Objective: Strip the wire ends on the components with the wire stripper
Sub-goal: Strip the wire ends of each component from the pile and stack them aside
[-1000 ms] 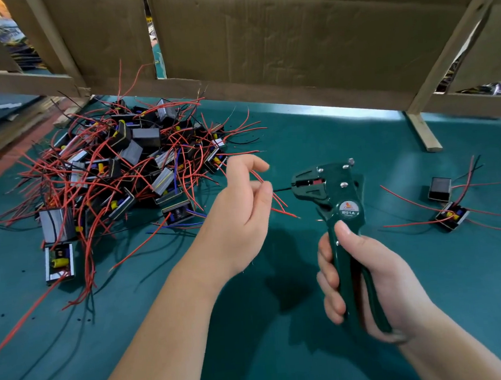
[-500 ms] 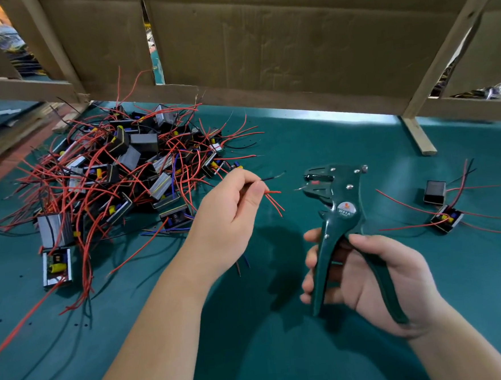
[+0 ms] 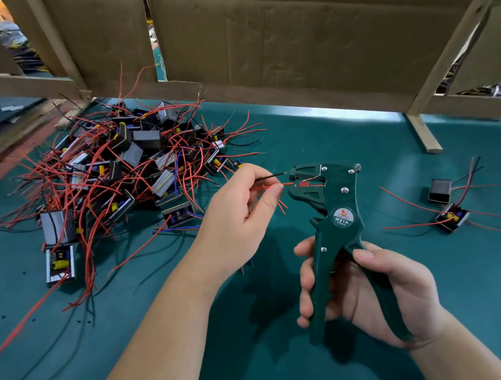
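A teal mat is covering the tabletop [image 3: 359, 152], which is filling the lower two thirds of the frame. Brown cardboard panels [image 3: 292, 38] are standing across the top of the frame, and a wooden frame [image 3: 423, 136] of pale battens is propping them, one foot resting on the mat at upper right. Gaps between the panels are showing blurred clutter beyond. A pile of components [image 3: 118, 175], small black and grey blocks trailing mostly red leads with a few black and blue ones, is sprawling over the left of the frame. Two components [image 3: 452, 218] with red and black leads are lying well apart from the pile at the right edge. At centre, the left hand [image 3: 236, 220] is pinching a red wire [image 3: 284, 184] between thumb and forefinger, its end reaching into the open head of the wire stripper [image 3: 338, 216]; a black wire [image 3: 275, 175] is running from the same fingers to the top of that head. The part these wires belong to is hidden behind the hand. The right hand [image 3: 369, 294], lower right of centre, is gripping the green stripper upright above the mat, fingers curling round one handle and thumb lying on the other, the handles standing spread.
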{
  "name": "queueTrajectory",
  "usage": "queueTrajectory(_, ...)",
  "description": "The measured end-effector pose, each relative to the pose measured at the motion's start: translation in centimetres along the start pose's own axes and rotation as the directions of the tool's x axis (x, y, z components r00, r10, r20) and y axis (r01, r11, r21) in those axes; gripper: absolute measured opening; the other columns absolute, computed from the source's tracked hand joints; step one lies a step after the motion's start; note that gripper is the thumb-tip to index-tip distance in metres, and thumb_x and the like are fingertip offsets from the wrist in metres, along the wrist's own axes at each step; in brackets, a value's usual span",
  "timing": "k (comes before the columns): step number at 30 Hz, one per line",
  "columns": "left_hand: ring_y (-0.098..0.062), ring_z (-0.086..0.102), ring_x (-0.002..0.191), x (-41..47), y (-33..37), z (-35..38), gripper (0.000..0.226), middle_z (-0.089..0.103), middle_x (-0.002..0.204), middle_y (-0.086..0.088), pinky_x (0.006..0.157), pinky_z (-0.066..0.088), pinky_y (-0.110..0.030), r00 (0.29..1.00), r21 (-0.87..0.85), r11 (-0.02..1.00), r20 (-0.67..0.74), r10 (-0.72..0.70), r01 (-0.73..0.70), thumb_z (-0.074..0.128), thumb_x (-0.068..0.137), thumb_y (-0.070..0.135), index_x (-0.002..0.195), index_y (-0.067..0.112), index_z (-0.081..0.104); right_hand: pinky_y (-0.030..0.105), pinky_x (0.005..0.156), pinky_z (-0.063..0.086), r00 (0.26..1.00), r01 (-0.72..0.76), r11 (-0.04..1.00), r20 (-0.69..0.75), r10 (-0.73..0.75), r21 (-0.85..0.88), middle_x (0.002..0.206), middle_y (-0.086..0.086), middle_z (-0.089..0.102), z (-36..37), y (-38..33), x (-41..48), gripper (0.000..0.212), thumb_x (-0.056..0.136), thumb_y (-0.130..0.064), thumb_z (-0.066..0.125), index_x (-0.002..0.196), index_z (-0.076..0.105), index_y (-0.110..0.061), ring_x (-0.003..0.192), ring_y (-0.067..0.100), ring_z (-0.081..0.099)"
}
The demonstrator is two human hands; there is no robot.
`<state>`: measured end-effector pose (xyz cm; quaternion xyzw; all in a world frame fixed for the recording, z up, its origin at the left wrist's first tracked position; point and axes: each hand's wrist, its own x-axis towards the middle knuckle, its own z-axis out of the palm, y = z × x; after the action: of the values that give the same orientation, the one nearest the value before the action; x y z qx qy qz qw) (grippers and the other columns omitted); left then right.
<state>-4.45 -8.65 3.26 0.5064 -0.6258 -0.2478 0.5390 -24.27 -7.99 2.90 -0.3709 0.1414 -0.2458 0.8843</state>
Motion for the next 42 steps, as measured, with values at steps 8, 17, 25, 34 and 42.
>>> queueTrajectory(8, 0.002, 0.056, 0.068, 0.0, 0.3, 0.0, 0.006, 0.064, 0.084, 0.014, 0.065, 0.043, -0.012, 0.999, -0.041, 0.999, 0.006, 0.036, -0.035, 0.056, 0.093, 0.023, 0.093, 0.029, 0.056, 0.054, 0.071, 0.052, 0.998, 0.001, 0.996, -0.065, -0.006, -0.084, 0.085, 0.024, 0.06, 0.0, -0.1, -0.2, 0.052, 0.073, -0.029, 0.077, 0.11, 0.062, 0.003, 0.071, 0.039, 0.062)
queueTrajectory(17, -0.01, 0.043, 0.056, 0.0, 0.7, -0.3, 0.007, 0.056, 0.068, 0.006, 0.056, 0.037, -0.021, 0.999, 0.006, 1.0, 0.022, 0.031, -0.031, 0.056, 0.091, 0.023, 0.085, 0.02, 0.056, 0.052, 0.066, 0.051, 0.995, -0.012, 0.993, -0.105, -0.001, -0.118, 0.081, 0.025, 0.061, 0.2, -0.2, -0.3, 0.05, 0.071, -0.03, 0.079, 0.105, 0.065, 0.002, 0.067, 0.039, 0.061)
queueTrajectory(25, -0.001, 0.049, 0.065, 0.0, -0.1, -0.7, 0.013, 0.056, 0.071, 0.018, 0.064, 0.036, -0.018, 0.994, 0.177, 0.983, 0.085, -0.064, 0.049, 0.049, 0.091, 0.036, 0.094, 0.027, 0.056, 0.036, 0.046, 0.047, 0.918, -0.002, 0.984, -0.391, -0.069, -0.179, 0.061, 0.016, 0.05, 1.1, 0.9, 0.4, 0.054, 0.057, -0.049, 0.084, 0.077, 0.06, -0.006, 0.041, 0.026, 0.048)
queueTrajectory(34, -0.006, 0.037, 0.046, -0.3, -0.2, 0.2, 0.027, 0.04, 0.051, 0.011, 0.049, 0.029, -0.015, 0.997, 0.209, 0.975, 0.013, -0.076, 0.072, 0.037, 0.099, 0.03, 0.092, 0.025, 0.063, 0.05, 0.072, 0.055, 0.876, 0.313, 0.949, -0.373, -0.305, -0.039, 0.097, 0.022, 0.063, -0.1, -0.3, 0.4, 0.048, 0.068, -0.03, 0.071, 0.106, 0.065, -0.001, 0.078, 0.039, 0.064)
queueTrajectory(42, -0.007, 0.04, 0.047, -0.7, 0.0, 1.8, 0.025, 0.048, 0.052, 0.009, 0.05, 0.036, -0.026, 0.984, 0.13, 0.983, 0.102, -0.146, 0.132, 0.04, 0.094, 0.037, 0.08, 0.033, 0.06, 0.056, 0.078, 0.051, 0.91, 0.332, 0.939, -0.232, -0.345, -0.093, 0.114, 0.021, 0.061, 0.3, 0.3, 0.8, 0.074, 0.063, -0.028, 0.081, 0.125, 0.055, 0.003, 0.081, 0.044, 0.061)
